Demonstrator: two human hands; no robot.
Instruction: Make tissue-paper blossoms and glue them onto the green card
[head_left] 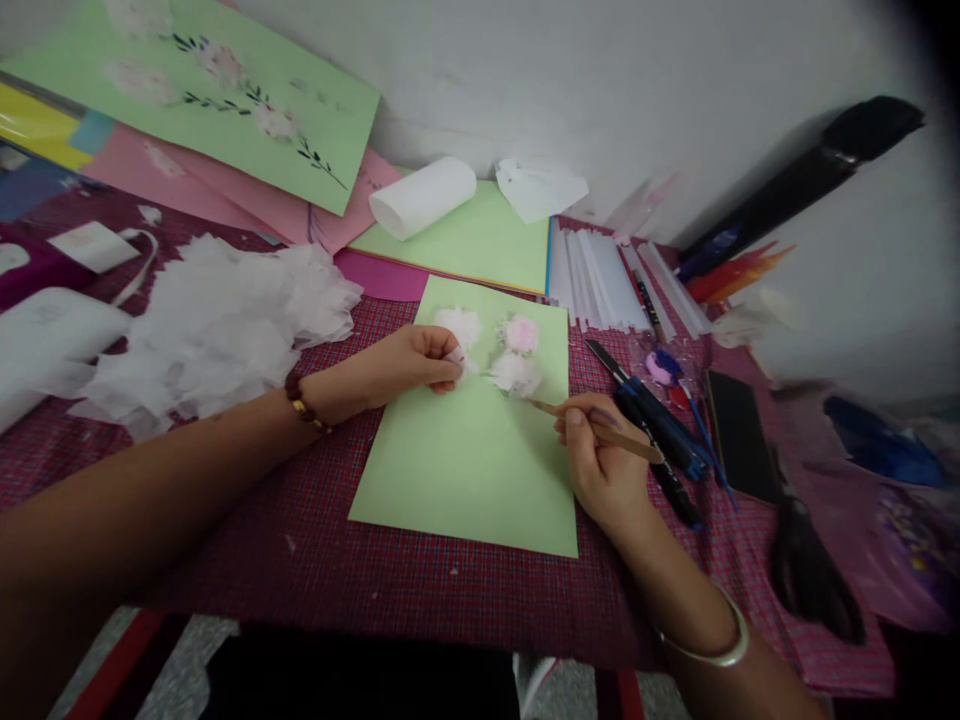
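One wooden stick (628,442), one roll (426,198), two bracelets (302,406) show.

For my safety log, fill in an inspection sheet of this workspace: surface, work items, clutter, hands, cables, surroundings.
Surface: dark red checked cloth, a few white specks.
Work items: green sheet bearing white and pink flowers.
Clutter: crumpled white heap at left; scissors at right.
Left hand: pinches a small white piece.
Right hand: holds a slim brown stick, tip near the flowers.
Cables: white cord at left.
Surroundings: pale wall behind.
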